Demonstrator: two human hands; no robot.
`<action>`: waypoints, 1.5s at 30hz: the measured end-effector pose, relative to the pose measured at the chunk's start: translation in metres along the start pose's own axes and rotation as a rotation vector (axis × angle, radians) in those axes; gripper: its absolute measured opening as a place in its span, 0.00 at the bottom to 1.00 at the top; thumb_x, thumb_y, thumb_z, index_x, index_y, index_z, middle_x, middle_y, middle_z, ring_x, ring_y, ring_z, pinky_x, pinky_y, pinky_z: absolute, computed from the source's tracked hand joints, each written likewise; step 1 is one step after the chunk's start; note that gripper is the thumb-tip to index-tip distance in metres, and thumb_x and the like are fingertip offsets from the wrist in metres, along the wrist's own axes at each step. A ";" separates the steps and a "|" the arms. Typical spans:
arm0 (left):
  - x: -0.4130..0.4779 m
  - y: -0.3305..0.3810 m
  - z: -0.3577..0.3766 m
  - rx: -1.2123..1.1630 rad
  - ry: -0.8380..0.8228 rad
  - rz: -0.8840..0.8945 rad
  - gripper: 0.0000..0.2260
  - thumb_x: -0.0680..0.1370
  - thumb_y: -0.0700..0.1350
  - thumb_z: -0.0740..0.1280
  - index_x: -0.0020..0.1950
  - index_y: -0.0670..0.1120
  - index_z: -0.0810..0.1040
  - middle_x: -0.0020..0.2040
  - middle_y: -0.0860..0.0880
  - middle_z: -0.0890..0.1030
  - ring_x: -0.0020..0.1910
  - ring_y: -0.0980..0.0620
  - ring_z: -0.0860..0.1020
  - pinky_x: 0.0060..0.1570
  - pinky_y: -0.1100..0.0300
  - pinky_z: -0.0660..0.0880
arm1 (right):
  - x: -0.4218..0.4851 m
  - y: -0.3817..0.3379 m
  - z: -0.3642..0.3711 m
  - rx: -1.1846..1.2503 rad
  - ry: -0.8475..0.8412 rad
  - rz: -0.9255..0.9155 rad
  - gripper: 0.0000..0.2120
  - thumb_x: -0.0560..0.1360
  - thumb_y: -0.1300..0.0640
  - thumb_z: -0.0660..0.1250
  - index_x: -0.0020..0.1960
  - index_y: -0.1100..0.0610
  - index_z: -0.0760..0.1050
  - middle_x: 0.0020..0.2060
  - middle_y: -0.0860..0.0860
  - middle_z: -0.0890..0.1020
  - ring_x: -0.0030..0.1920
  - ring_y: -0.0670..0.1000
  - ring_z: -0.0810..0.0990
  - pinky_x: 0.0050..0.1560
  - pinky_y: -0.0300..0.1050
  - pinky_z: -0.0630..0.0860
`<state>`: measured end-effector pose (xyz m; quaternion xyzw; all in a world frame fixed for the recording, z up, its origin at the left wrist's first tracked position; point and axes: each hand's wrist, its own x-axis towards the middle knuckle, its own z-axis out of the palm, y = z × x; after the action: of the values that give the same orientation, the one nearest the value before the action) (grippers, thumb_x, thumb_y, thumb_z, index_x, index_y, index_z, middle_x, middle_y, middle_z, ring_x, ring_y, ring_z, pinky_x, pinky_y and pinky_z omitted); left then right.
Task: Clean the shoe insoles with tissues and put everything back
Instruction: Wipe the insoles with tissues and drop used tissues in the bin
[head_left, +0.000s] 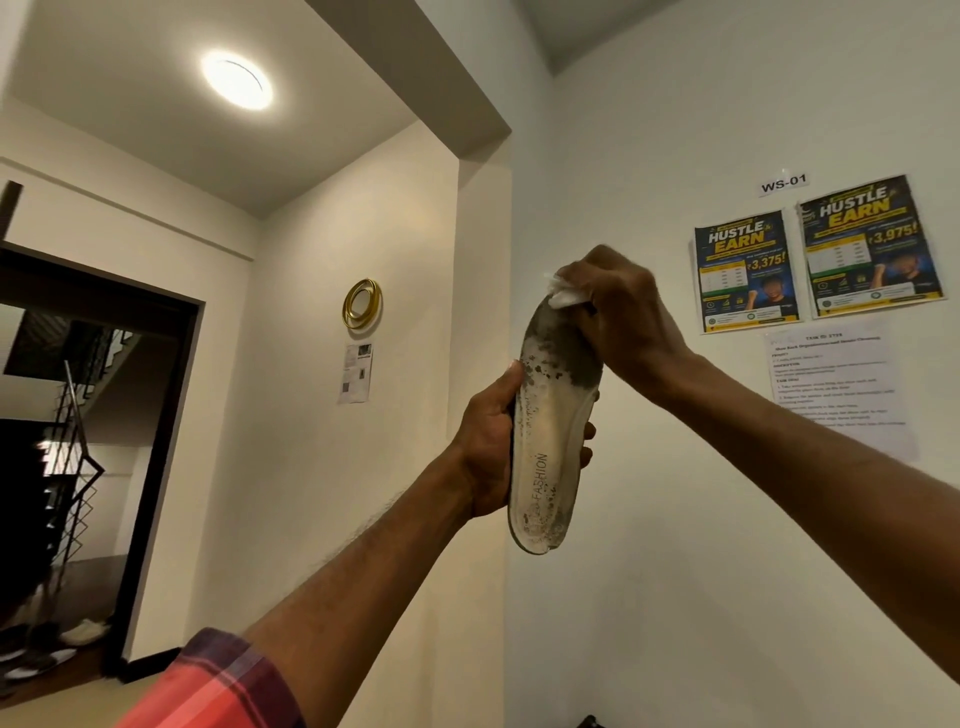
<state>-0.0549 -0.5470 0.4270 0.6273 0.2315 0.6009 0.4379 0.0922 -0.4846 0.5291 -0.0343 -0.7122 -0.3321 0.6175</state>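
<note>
While left hand (491, 447) grips insole (550, 441) mid-length, fingers curled round edges, right hand (618, 312) fingers clamp tissue (566, 295) against toe end; insole long axis near upright, toe up.

Wears a plaid sleeve (223, 680) on the left arm (353, 561): red-pink cloth crossed by dark purple and navy bands, bunched near the elbow. Shows a bare right arm (805, 447) to the frame edge.

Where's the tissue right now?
Head view, right of centre: the tissue is pinched in the right hand against the top of the insole.
</note>
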 end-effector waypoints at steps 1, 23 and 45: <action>0.000 0.000 -0.001 0.009 0.005 0.004 0.31 0.82 0.65 0.49 0.66 0.43 0.80 0.60 0.42 0.81 0.51 0.42 0.79 0.55 0.45 0.76 | -0.002 -0.003 0.001 0.001 -0.039 -0.047 0.07 0.76 0.63 0.70 0.53 0.65 0.81 0.46 0.60 0.80 0.43 0.57 0.81 0.40 0.52 0.82; 0.003 0.006 -0.001 0.017 0.135 0.013 0.31 0.83 0.65 0.48 0.64 0.43 0.79 0.54 0.38 0.83 0.49 0.41 0.81 0.52 0.46 0.78 | -0.010 -0.013 0.010 0.078 -0.114 -0.132 0.11 0.77 0.60 0.70 0.58 0.62 0.80 0.50 0.57 0.80 0.48 0.57 0.80 0.42 0.55 0.81; 0.013 0.020 0.000 -0.060 0.212 0.213 0.23 0.83 0.61 0.52 0.61 0.48 0.79 0.50 0.40 0.84 0.47 0.42 0.82 0.47 0.47 0.80 | -0.016 -0.030 0.024 0.239 -0.111 -0.212 0.09 0.74 0.62 0.73 0.54 0.64 0.81 0.48 0.59 0.82 0.44 0.56 0.83 0.45 0.41 0.79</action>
<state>-0.0577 -0.5461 0.4503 0.5681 0.1904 0.7134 0.3635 0.0616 -0.4895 0.5019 0.0964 -0.7792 -0.3060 0.5384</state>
